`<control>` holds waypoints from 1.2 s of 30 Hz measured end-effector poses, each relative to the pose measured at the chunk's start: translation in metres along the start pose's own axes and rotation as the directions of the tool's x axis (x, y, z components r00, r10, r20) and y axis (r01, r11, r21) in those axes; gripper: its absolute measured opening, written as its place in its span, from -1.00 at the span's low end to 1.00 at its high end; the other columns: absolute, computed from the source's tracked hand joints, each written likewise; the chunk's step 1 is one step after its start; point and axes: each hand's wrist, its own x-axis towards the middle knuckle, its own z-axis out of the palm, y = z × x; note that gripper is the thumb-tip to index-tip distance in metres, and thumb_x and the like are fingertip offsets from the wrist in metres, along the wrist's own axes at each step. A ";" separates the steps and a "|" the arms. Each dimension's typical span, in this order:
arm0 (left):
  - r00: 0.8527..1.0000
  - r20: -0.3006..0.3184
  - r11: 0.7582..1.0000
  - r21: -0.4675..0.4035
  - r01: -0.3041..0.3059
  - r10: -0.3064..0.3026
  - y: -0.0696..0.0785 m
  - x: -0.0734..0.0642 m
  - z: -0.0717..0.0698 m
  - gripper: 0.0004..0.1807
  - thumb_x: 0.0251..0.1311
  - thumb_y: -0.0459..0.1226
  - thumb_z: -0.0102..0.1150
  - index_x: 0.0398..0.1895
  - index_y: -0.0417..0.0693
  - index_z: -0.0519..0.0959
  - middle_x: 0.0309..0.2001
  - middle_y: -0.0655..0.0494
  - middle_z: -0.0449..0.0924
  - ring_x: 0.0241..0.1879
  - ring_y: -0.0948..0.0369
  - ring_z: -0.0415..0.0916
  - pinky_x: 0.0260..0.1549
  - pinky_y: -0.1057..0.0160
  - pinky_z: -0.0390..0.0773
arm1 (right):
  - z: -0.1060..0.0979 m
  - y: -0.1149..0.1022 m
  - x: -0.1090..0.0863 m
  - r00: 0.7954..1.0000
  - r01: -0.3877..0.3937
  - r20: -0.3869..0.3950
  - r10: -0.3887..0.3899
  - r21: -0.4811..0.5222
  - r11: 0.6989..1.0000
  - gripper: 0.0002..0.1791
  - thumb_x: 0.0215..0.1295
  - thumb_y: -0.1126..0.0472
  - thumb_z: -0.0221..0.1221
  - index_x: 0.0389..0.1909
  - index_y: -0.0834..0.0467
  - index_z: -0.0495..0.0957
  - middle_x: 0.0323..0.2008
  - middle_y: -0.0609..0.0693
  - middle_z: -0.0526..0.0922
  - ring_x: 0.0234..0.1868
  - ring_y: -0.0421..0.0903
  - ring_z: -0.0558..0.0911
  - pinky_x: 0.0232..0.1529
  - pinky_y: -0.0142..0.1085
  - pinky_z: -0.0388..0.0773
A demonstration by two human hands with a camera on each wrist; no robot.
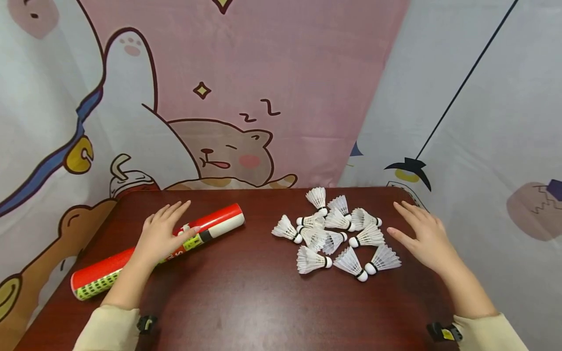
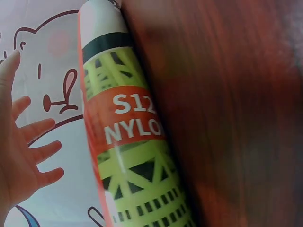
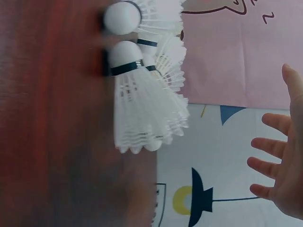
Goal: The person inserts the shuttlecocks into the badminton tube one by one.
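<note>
- We hold our left hand (image 1: 161,237) above the tube (image 1: 221,222), fingers loosely spread, grasping nothing.
- The tube lies slantwise on the left of the table (image 1: 228,302), its label (image 2: 125,116) showing "NYLO".
- Our right hand (image 1: 427,240) hovers just right of the shuttlecocks (image 1: 369,237), fingers relaxed and apart, holding nothing.
- The white shuttlecocks lie in a loose cluster on the table's right, several touching.
</note>
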 end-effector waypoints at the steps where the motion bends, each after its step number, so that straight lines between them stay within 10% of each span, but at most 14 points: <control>1: 1.000 -0.009 1.000 -0.002 -0.004 0.004 -0.001 -0.001 0.002 -0.15 0.18 0.21 0.12 0.47 0.08 0.17 0.34 -0.23 0.22 0.30 -0.25 0.08 0.09 -0.36 0.02 | 0.002 0.001 -0.003 1.000 0.004 -0.013 -0.004 0.009 1.000 -0.27 0.26 -0.05 0.22 0.40 0.09 0.26 0.30 0.29 0.28 0.26 0.35 0.20 0.11 0.35 -0.06; 36: 1.000 -0.022 1.000 -0.026 0.001 -0.001 -0.024 -0.018 0.037 -0.19 0.03 0.11 0.36 0.34 0.04 0.37 0.24 -0.22 0.33 0.18 -0.23 0.21 0.01 -0.33 0.08 | 0.050 0.021 -0.064 0.991 -0.102 -0.070 0.112 0.124 0.987 -0.63 0.12 0.19 0.38 -0.02 0.15 0.61 -0.30 -0.05 0.64 -0.23 -0.14 0.53 -0.31 -0.29 0.35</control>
